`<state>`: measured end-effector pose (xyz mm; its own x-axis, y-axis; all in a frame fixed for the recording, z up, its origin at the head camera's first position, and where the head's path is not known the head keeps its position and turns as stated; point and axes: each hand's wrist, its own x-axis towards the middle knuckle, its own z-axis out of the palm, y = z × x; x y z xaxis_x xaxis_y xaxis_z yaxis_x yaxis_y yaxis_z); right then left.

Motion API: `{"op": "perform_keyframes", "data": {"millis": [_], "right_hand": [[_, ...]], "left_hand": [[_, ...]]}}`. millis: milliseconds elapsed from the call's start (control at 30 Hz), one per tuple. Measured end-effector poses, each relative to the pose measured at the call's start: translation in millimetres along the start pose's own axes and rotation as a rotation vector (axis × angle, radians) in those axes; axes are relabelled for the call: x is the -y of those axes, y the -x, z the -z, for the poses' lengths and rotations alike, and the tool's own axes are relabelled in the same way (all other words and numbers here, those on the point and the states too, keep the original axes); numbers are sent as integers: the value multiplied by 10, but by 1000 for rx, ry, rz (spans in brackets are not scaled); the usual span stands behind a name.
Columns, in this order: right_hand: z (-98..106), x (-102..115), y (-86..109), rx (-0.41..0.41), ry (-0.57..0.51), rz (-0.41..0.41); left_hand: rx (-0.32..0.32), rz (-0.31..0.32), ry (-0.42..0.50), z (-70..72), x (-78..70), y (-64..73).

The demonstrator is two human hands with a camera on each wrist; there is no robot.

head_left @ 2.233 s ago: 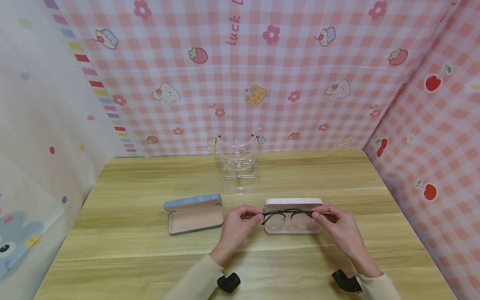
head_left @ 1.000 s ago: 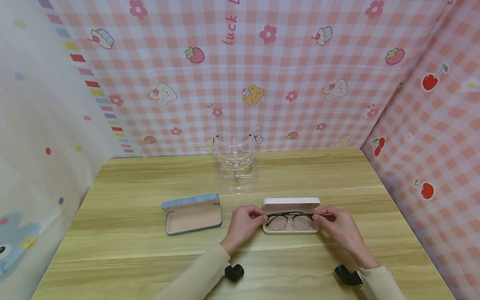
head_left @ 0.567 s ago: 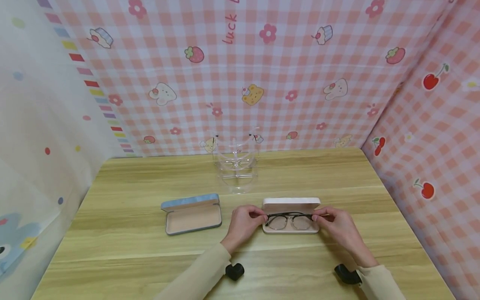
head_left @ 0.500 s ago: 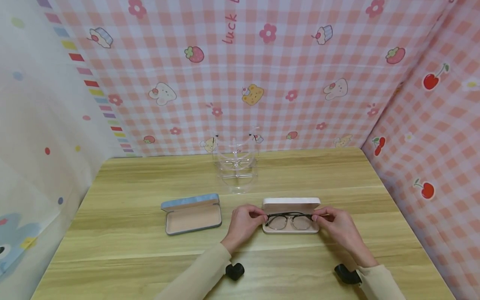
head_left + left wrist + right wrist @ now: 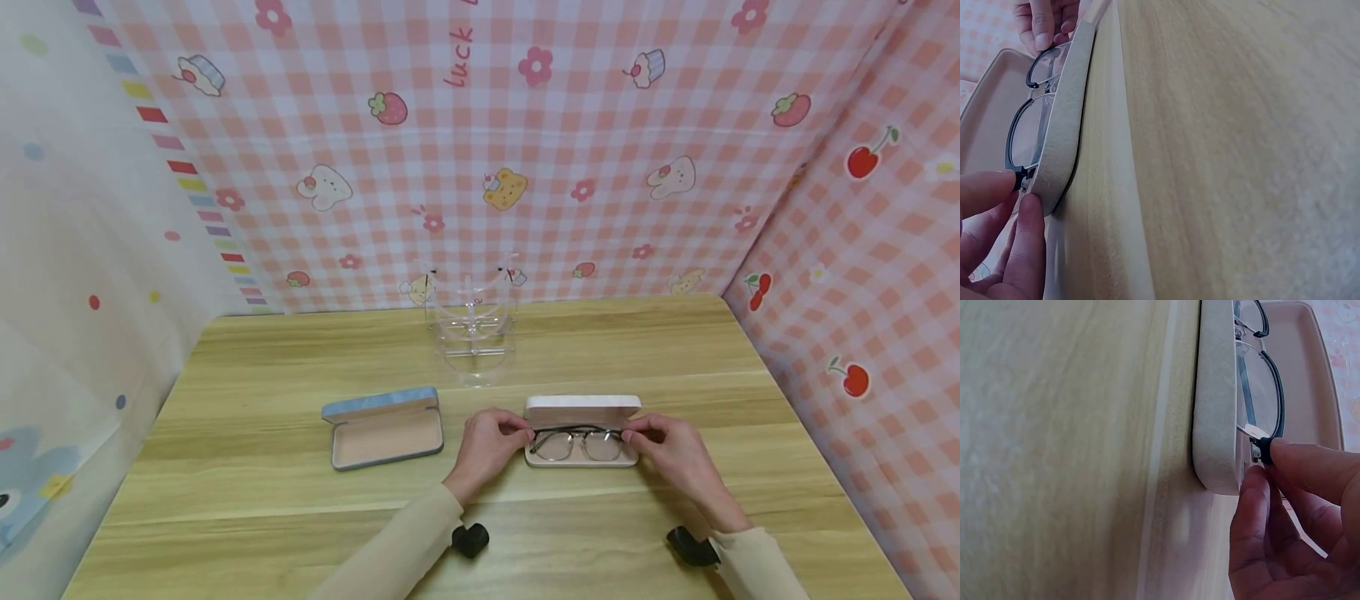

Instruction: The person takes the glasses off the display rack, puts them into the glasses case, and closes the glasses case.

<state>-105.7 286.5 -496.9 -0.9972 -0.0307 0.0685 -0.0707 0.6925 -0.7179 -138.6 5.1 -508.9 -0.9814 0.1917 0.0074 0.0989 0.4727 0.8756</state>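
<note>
A pair of glasses (image 5: 577, 445) with black upper rims and thin metal lower rims sits within the opened white glasses case (image 5: 583, 403). At the frame's left corner, my left hand (image 5: 487, 446) pinches the hinge between thumb and fingers. My right hand (image 5: 675, 454) pinches the opposite corner the same way. Both wrist views show the glasses (image 5: 1030, 128) partly sunk below the case's front wall (image 5: 1215, 394), temples folded behind the lenses. To the left of my left hand lies a blue glasses case (image 5: 386, 437), lid up, with a bare beige lining.
A clear acrylic display stand (image 5: 474, 333) stands farther back, near the patterned cloth wall (image 5: 480, 167). Cloth also hangs along both sides of the wooden table (image 5: 262, 500). Black curved pieces (image 5: 470, 541) sit by each wrist.
Compared with the oldest frame, the glasses have come lower into the white case, with both hands still pinching their corners. Lately they have shifted very slightly left.
</note>
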Motion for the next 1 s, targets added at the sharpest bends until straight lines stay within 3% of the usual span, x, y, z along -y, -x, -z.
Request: {"op": "perform_keyframes", "data": {"millis": [567,867,1000], "right_hand": [[9,-19,5,-13,4,20],[178,14,73,-78,-14,-90],[215,47,48,-98,-70,-111]], "left_hand": [[35,7,42,10,39,24],[-61,43,193,125,14,21],[-47,104,277,145,-49,-22]]}}
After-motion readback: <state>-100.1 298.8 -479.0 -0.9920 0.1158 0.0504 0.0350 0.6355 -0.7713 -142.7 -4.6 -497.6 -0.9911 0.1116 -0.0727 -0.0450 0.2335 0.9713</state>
